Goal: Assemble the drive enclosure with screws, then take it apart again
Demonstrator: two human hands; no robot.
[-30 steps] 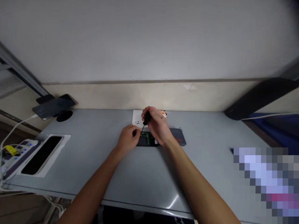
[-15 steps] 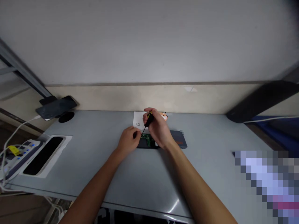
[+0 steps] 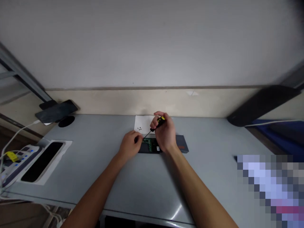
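On the grey surface (image 3: 142, 186) lies an opened device (image 3: 144, 148), its nine-o'clock end presumably steadied by the left hand (image 3: 129, 144), grip unclear. At two o'clock the right hand (image 3: 166, 134) clasps a screwdriver (image 3: 161, 121), slanted inward; dark bits (image 3: 139, 128) sit on white paper (image 3: 144, 121) at eleven, likely for contrast.

Worn on your head, the one camera looks forward and down along your forearms (image 3: 196, 182), which run up from the bottom edge to your left hand (image 3: 129, 145) and right hand (image 3: 165, 134), just below the middle. It sits well back from them, taking in the desk (image 3: 142, 182) from its near edge to the wall (image 3: 152, 47) filling most of your upper view.
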